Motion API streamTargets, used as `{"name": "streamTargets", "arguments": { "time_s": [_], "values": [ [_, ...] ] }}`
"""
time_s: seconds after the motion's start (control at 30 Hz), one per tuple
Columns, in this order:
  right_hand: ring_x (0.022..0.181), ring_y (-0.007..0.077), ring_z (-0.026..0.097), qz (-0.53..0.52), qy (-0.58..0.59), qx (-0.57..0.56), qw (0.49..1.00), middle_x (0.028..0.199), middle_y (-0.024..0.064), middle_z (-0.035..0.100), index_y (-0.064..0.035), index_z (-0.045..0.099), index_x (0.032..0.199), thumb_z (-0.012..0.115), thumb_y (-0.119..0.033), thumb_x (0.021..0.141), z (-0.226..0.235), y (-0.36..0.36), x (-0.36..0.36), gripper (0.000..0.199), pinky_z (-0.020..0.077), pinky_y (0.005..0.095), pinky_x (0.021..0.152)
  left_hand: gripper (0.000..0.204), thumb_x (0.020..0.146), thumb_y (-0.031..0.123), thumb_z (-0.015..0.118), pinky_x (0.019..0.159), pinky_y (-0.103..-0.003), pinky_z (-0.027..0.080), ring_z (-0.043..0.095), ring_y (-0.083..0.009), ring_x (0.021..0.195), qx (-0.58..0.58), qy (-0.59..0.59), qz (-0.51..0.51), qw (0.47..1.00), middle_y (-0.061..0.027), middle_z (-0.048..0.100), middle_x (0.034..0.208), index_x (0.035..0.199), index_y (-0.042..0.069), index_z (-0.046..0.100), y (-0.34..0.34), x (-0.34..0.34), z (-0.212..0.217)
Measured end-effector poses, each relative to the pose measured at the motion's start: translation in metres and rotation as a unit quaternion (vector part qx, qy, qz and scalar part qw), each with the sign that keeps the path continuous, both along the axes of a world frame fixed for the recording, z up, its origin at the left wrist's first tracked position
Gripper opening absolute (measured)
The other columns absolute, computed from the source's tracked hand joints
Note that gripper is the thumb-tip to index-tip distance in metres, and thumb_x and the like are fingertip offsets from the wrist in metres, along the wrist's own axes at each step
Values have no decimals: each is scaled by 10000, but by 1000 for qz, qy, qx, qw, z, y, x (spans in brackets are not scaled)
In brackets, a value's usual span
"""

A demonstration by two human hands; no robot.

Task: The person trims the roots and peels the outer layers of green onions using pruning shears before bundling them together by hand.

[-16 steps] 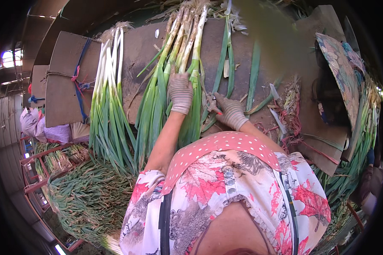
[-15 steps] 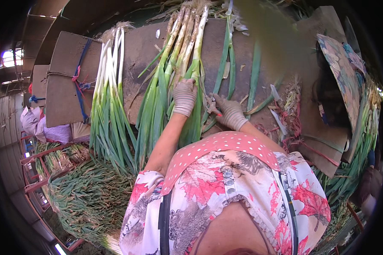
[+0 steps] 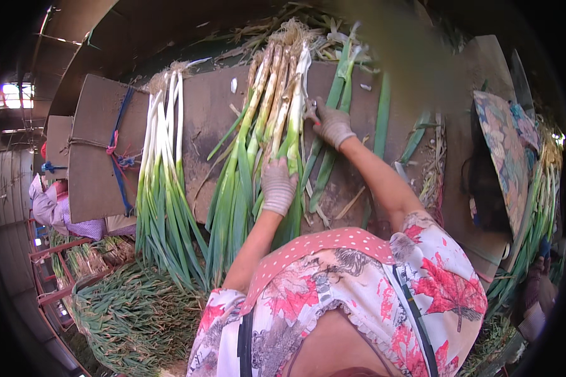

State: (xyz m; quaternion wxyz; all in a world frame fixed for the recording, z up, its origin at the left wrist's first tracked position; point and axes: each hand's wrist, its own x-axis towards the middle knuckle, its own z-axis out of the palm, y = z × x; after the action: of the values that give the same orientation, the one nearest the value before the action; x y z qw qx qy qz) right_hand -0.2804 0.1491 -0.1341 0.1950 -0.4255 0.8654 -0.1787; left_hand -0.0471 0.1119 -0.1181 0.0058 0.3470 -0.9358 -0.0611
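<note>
Head view — left fingers [image 3: 274, 169] curl over leeks [image 3: 295, 120]; right fingers [image 3: 324, 113] beside them — grip unclear.

Clock centred on L hand [image 3: 278, 186]: bare strip of board [image 3: 201, 100] at 11 is passable, btwn white-stemmed bunch [image 3: 163, 135] at 10 & brown-stemmed bunch [image 3: 269, 110] at 12. R hand [image 3: 333, 125] w/ long leaves [image 3: 326, 176] obstructs 1–2. Small bare patch at 3, hemmed by R forearm [image 3: 378, 171].

A dirt-stained brown work surface [image 3: 204, 122], seemingly cardboard-covered, carries white-stemmed green onions [image 3: 165, 188] at left, brown-skinned green onions [image 3: 242, 166] mid-surface, and loose green leaves [image 3: 382, 116] further right.
</note>
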Motion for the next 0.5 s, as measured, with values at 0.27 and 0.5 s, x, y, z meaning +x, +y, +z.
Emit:
{"name": "streamTargets", "arguments": {
  "time_s": [0.27, 0.5],
  "values": [
    [955, 405, 650, -71, 18, -58, 996, 1062, 223, 676, -111, 482, 1346, 626, -343, 805, -30, -57, -107, 607, 514, 478, 828, 612, 702, 317, 801, 901, -445, 480, 628, -356, 958, 107, -26, 38, 993, -199, 646, 1008, 1171, 19, 545, -3, -26, -11],
    [1033, 367, 646, 44, -146, -92, 984, 1163, 216, 647, -160, 391, 1474, 678, -337, 761, 2, 110, 48, 788, 505, 452, 900, 753, 668, 225, 816, 980, -434, 453, 583, -391, 1125, 229, 136, 48, 963, -249, 612, 1196, 1309, 16, 480, -17, -18, -23]
  ]
}}
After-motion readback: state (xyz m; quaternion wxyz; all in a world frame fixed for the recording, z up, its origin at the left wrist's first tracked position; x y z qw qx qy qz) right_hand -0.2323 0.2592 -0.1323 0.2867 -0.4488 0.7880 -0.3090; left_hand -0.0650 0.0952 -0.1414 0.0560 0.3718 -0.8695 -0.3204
